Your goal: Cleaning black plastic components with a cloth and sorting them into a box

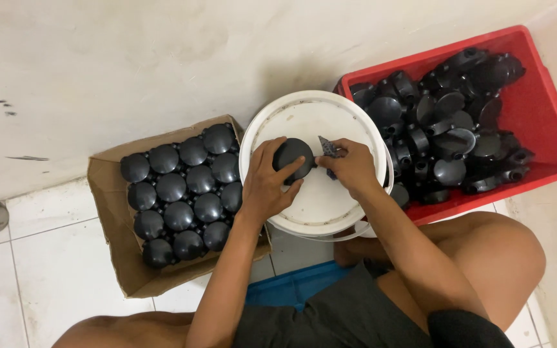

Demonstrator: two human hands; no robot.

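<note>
Left grip point(267, 182) is clasping a round black plastic cap point(293, 158) over a white bucket lid point(314, 205), while the right grip point(351, 166) is pinching a small blade point(325, 146) at the cap's edge. A red crate point(546, 116) of loose black parts is sitting right; a cardboard box point(114, 238) of neatly packed caps, left.
</note>
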